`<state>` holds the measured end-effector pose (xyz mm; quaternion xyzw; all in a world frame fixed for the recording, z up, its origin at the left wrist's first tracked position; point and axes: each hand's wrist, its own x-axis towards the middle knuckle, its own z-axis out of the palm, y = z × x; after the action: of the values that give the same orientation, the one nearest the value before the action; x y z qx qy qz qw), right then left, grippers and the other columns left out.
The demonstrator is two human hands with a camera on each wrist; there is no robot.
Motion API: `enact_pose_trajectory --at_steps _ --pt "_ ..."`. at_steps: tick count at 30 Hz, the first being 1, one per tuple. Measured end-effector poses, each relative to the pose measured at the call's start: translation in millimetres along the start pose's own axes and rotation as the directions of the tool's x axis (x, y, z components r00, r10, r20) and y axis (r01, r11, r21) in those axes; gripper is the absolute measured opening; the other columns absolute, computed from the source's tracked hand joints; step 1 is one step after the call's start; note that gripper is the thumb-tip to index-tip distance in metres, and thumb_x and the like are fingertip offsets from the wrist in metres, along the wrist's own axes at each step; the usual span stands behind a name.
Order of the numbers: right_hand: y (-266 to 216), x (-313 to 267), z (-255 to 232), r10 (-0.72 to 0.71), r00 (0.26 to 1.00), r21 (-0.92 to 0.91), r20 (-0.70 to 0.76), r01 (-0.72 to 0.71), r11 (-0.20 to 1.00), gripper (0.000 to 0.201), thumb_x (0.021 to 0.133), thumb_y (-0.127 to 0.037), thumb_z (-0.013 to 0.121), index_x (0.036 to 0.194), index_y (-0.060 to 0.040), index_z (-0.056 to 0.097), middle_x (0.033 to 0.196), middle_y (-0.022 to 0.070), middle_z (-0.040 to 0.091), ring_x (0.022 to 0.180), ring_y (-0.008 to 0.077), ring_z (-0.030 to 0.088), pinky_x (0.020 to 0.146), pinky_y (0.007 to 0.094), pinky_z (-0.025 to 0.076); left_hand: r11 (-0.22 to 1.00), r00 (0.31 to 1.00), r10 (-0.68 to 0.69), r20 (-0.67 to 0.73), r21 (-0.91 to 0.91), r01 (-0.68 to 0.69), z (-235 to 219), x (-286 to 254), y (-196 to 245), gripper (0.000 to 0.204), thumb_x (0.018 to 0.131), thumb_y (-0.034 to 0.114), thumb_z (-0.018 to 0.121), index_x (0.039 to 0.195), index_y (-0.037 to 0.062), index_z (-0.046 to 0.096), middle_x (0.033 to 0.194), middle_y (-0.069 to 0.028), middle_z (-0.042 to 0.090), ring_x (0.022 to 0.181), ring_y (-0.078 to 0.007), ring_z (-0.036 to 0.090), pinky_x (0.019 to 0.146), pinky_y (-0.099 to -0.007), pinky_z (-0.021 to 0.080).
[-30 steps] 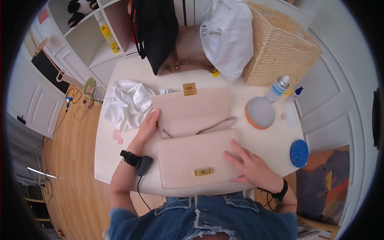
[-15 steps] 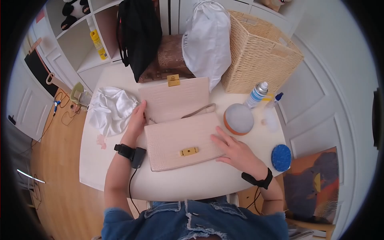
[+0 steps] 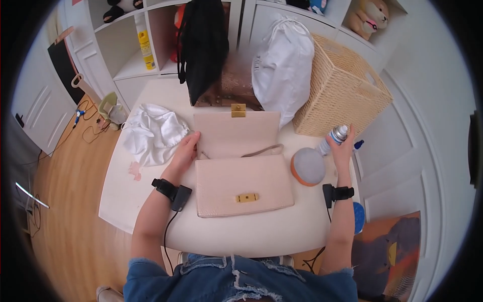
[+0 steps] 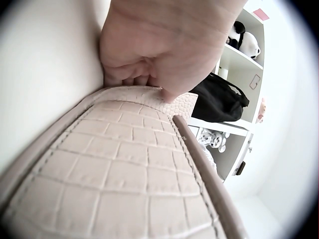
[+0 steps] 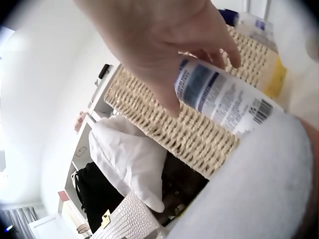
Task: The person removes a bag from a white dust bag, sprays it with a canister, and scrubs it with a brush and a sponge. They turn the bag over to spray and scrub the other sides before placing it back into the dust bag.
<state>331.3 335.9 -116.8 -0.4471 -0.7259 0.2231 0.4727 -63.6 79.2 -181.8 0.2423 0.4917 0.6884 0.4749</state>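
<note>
A pale pink crocodile-textured handbag [image 3: 219, 178] lies on the table, its flap [image 3: 234, 132] folded back and its gold clasp plate [image 3: 247, 198] facing up. My left hand [image 3: 186, 149] holds the flap's left edge; in the left wrist view that hand [image 4: 164, 45] has its fingers curled at the end of the bag [image 4: 119, 174], thumb on the edge. At the right, my right hand [image 3: 342, 151] grips a spray can [image 3: 339, 133]. The right wrist view shows the hand [image 5: 159, 45] with thumb and fingers on either side of the white-and-blue can [image 5: 219, 97].
A grey-topped orange round pad [image 3: 308, 167] is left of the can. White satin cloth [image 3: 155, 136] lies at the left. Behind stand a black bag [image 3: 204, 50], a white drawstring bag [image 3: 283, 70] and a wicker basket [image 3: 342, 90]. A blue round object [image 3: 358, 217] is at the right edge.
My right hand has left the handbag's right side, moved right and back, and taken hold of the spray can. My left hand remains at the flap's left edge. The head view has shifted.
</note>
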Motion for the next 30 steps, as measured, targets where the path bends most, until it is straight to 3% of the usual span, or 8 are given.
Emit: enact_pose_trajectory --at_steps 4,9,11,13,16,20,28,30 --pt "7 -4 5 -0.046 0.986 0.02 -0.16 0.05 0.999 0.075 0.077 -0.012 0.074 0.138 0.0024 0.033 0.128 0.0223 0.049 0.116 0.0309 0.052 0.098 0.0376 0.041 0.999 1.0 -0.002 -0.028 0.034 0.002 -6 2 -2 0.035 0.097 0.039 0.052 0.107 0.0075 0.062 0.094 0.0001 0.065 0.079 -0.0056 0.059 0.067 -0.0201 0.046" --pt "-88 -45 -10 -0.338 0.888 -0.14 -0.31 0.309 0.941 0.064 0.078 -0.009 0.068 0.135 0.0017 0.038 0.124 0.0198 0.051 0.113 0.0305 0.053 0.096 0.0376 0.042 0.99 0.999 0.005 -0.044 0.144 0.002 -11 6 -9 0.035 0.097 0.041 0.051 0.104 0.0085 0.062 0.085 0.0053 0.06 0.07 -0.0025 0.051 0.058 -0.0171 0.04" --pt "-112 -70 -13 -0.447 0.895 -0.049 -0.006 0.446 0.894 0.062 0.076 -0.007 0.066 0.133 -0.0011 0.042 0.119 0.0171 0.053 0.108 0.0293 0.055 0.093 0.037 0.044 0.99 0.999 -0.002 -0.043 0.138 0.008 -14 6 -8 0.036 0.098 0.041 0.051 0.105 0.0082 0.062 0.085 0.0051 0.059 0.07 -0.0027 0.05 0.06 -0.0178 0.04" --pt "-138 -91 -15 -0.323 0.858 0.011 0.399 0.348 0.937 0.062 0.073 -0.007 0.067 0.131 -0.0063 0.045 0.11 0.0163 0.055 0.102 0.0315 0.057 0.088 0.0373 0.045 0.991 0.999 -0.005 -0.035 0.132 0.01 -10 6 -8 0.036 0.098 0.041 0.051 0.106 0.0079 0.062 0.086 0.005 0.058 0.071 -0.0029 0.05 0.061 -0.0185 0.04" --pt "-137 -115 2 -0.277 0.776 0.057 0.567 0.299 0.953 0.058 0.073 -0.008 0.066 0.128 -0.0095 0.047 0.103 0.0168 0.054 0.093 0.0358 0.057 0.082 0.0395 0.047 0.997 1.0 0.012 -0.028 0.074 -0.01 0 -2 -1 0.038 0.098 0.041 0.05 0.11 0.0063 0.061 0.092 0.002 0.061 0.079 -0.0052 0.054 0.069 -0.0213 0.045" --pt "-147 -112 -3 -0.191 0.807 0.026 0.559 0.213 0.977 0.054 0.074 -0.009 0.065 0.124 -0.0096 0.047 0.102 0.0183 0.053 0.09 0.04 0.057 0.079 0.0422 0.047 0.996 1.0 0.011 -0.014 0.091 -0.009 4 -6 5 0.041 0.098 0.04 0.049 0.115 0.0041 0.059 0.102 -0.0016 0.063 0.092 -0.0093 0.058 0.081 -0.0252 0.048" --pt "-149 -107 -2 -0.107 0.637 -0.102 0.764 0.282 0.954 0.05 0.078 -0.014 0.062 0.124 -0.0094 0.044 0.1 0.0228 0.052 0.088 0.0439 0.057 0.075 0.0471 0.048 0.976 0.997 -0.05 -0.058 0.209 0.062 1 -6 6 0.042 0.098 0.041 0.049 0.116 0.0031 0.059 0.106 -0.003 0.063 0.095 -0.0103 0.059 0.083 -0.0271 0.048" --pt "-155 -104 3 -0.113 0.623 -0.135 0.774 0.337 0.932 0.05 0.079 -0.015 0.062 0.125 -0.0094 0.044 0.1 0.0232 0.052 0.087 0.0439 0.057 0.074 0.047 0.048 0.998 1.0 0.024 0.012 0.058 -0.024 -1 0 -2 0.043 0.098 0.041 0.049 0.116 0.003 0.058 0.107 -0.0034 0.063 0.096 -0.0105 0.059 0.083 -0.0271 0.048"
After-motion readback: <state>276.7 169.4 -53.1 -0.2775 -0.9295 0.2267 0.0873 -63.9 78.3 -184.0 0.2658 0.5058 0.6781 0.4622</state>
